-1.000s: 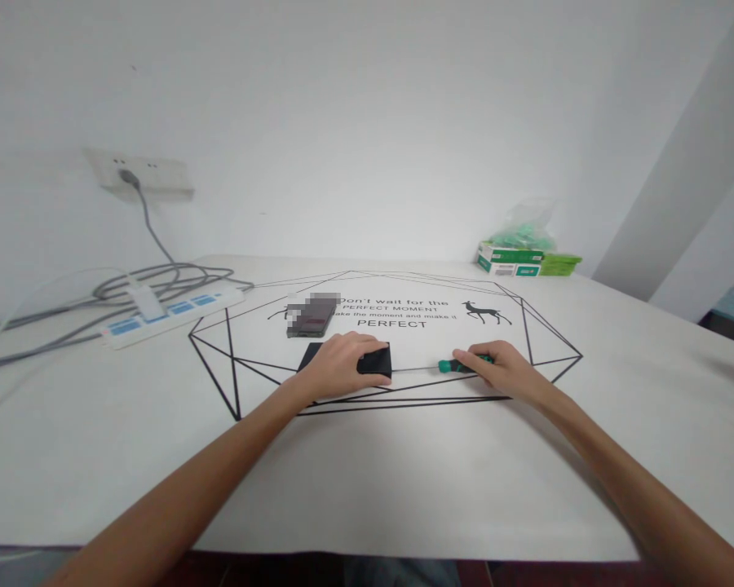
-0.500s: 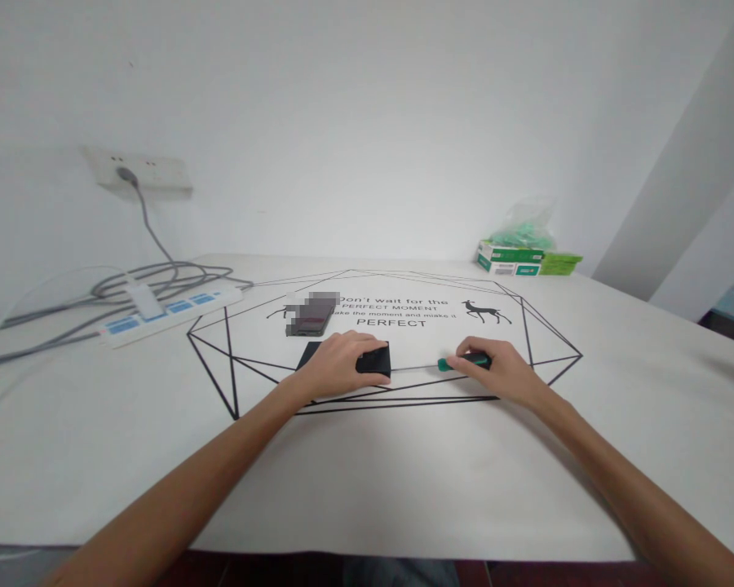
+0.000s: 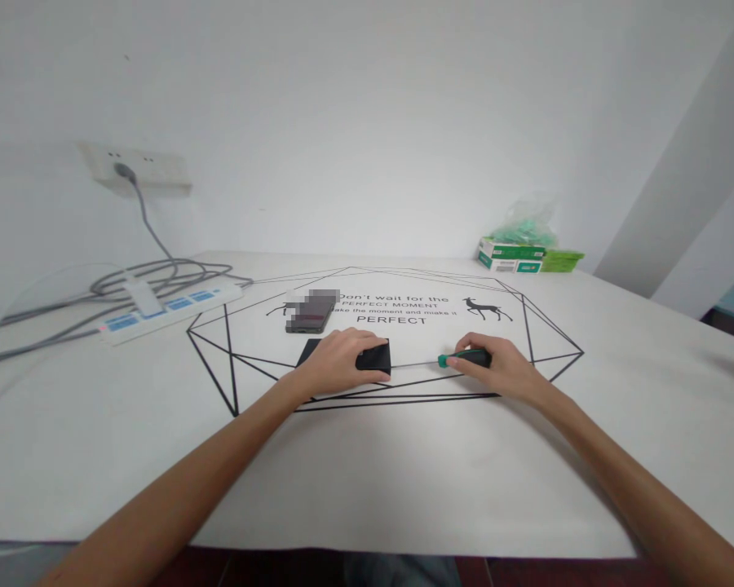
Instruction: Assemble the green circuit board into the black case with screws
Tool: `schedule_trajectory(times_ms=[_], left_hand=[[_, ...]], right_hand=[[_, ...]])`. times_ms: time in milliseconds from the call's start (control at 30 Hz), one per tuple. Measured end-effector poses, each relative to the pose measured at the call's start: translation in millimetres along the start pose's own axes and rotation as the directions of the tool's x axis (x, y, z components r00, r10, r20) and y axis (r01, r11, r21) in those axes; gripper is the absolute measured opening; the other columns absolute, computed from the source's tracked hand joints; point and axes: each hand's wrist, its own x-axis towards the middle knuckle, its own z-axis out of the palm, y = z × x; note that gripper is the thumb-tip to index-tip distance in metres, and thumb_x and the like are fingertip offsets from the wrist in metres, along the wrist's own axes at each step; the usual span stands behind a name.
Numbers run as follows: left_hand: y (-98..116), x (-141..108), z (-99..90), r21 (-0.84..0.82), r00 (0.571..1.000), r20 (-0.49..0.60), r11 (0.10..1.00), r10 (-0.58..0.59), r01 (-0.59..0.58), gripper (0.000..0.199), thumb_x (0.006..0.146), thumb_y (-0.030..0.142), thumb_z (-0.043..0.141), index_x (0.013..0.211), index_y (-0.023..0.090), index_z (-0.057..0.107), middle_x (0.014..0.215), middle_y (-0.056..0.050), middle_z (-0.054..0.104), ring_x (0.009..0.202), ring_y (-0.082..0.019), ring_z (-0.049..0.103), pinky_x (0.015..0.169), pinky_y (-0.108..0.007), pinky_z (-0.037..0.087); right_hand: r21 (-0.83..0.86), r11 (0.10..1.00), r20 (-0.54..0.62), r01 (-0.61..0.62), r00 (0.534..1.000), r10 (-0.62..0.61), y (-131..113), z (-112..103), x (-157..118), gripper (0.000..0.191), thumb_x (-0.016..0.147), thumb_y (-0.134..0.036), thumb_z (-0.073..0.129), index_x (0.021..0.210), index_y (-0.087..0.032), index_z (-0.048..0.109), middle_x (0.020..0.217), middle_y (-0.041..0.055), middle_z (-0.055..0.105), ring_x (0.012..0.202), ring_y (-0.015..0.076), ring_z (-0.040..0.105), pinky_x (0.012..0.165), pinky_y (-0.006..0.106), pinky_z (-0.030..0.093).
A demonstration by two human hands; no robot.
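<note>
White printed tabletop (image 3: 404, 465) is spread beneath the flat black case (image 3: 376, 359). Well left of the case, a power strip (image 3: 177, 305) is laid. The case itself is held down by the left hand (image 3: 339, 359), fingers and thumb spanning it. Against its right edge, a green-and-black screwdriver (image 3: 478, 357) is pointed (tip depth cannot be told), its handle gripped by the right hand (image 3: 501, 367). Behind the case, a smartphone (image 3: 316, 314) is placed.

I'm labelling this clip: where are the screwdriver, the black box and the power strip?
Screwdriver (image 3: 443, 360): head view, green front of the handle.
Black box (image 3: 375, 357): head view, top, towards its right end.
Power strip (image 3: 179, 305): head view, blue patch midway.
</note>
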Motion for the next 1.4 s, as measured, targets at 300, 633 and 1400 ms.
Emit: schedule_trajectory(times_ms=[300,633,1400], left_hand=[[1,0,-1.7,-0.005,1.000,0.007,1.000,0.005,-0.005,0.061,0.080,0.063,0.059,0.125,0.022,0.060,0.125,-0.009,0.064,0.114,-0.029,0.057,0.094,-0.040,0.044],[0,0,-0.2,-0.011,1.000,0.003,1.000,0.005,-0.005,0.063,0.079,0.064,0.059,0.126,0.022,0.059,0.127,-0.009,0.063,0.115,-0.030,0.057,0.096,-0.041,0.043],[-8,-3,-8.6,-0.199,0.996,0.037,0.977,-0.076,0.081,0.079,0.062,0.065,0.073,0.129,0.025,0.060,0.125,-0.005,0.066,0.114,-0.029,0.060,0.097,-0.037,0.046]], right_hand=[[-0.044,0.998,-0.013,-0.035,0.999,0.034,5,-1,2,0.054,0.079,-0.067,0.055,0.057,-0.018,0.057,0.051,-0.0020,0.038,0.052,0.0113,0.033,0.049,0.027,0.023],[0.214,0.974,0.105,-0.067,0.993,0.045,-2,-3,-1,0.044,0.068,-0.060,0.072,0.076,-0.021,0.053,0.051,-0.0060,0.044,0.047,0.0100,0.036,0.044,0.023,0.025],[0.074,0.990,-0.004,-0.122,0.992,0.122,3,4,5,0.048,0.074,-0.065,0.062,0.064,-0.018,0.055,0.057,-0.0034,0.043,0.056,0.0114,0.038,0.052,0.026,0.025]])
